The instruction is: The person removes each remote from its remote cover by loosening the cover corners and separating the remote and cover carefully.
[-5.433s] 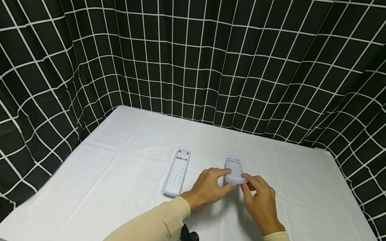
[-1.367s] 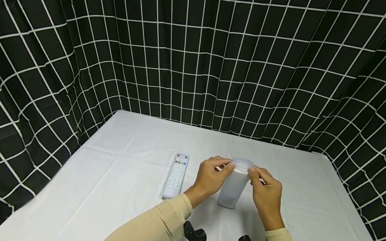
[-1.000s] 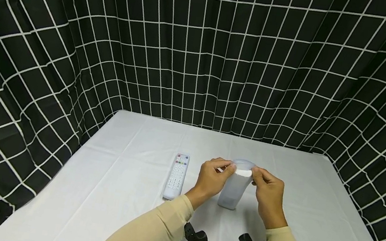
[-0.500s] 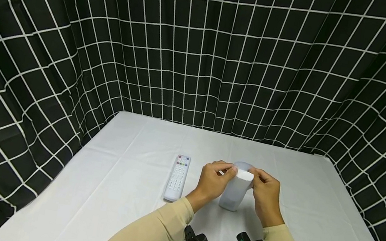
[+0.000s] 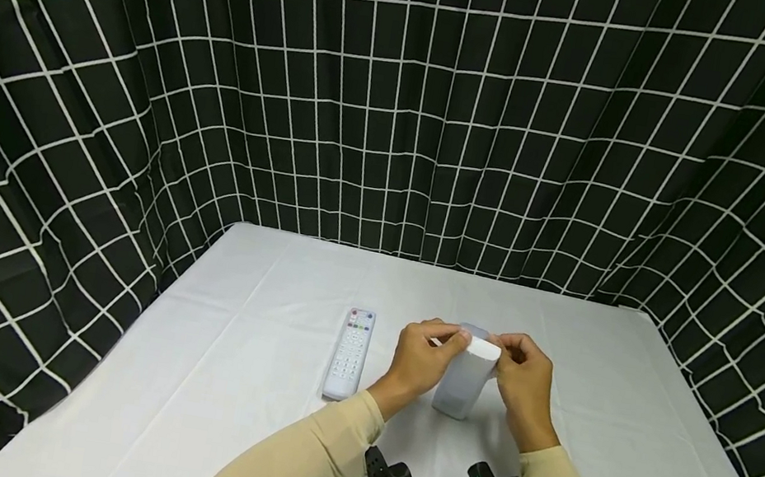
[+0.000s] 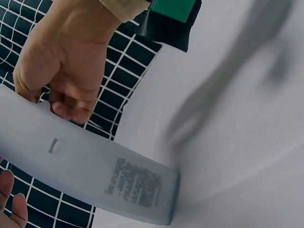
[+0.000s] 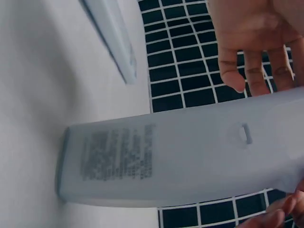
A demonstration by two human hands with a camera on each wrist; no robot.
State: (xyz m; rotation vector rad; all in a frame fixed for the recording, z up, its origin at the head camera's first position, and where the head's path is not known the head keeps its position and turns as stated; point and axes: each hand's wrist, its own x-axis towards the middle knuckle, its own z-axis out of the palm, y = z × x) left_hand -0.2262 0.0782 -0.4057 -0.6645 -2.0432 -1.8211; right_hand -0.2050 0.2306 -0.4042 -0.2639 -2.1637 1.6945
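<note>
A remote control in a translucent sleeve [image 5: 458, 388] stands on its far end, tilted, its back with slot and printed label facing the wrists in both wrist views. Its bare white end [image 5: 483, 349] sticks out of the sleeve's mouth at the top. My left hand [image 5: 419, 361] pinches the sleeve's edge on the left of that end, thumb and forefinger together. From the other side my right hand [image 5: 526, 386] pinches the sleeve, fingertips partly hidden behind the white end. In the right wrist view, fingers [image 7: 285, 209] of the right hand show at the lower corner.
A second remote control [image 5: 349, 354] lies buttons up on the white-covered table [image 5: 239, 383], left of my hands. Black curtains with a white grid [image 5: 403, 108] surround the table's back and sides. A black wrist-camera mount [image 5: 388, 473] hangs below each forearm.
Earlier the remote control lay lower, buttons showing; it has since been raised upright. Over the last second its white end has emerged from the sleeve's mouth, and the sleeve's rim has dropped behind it.
</note>
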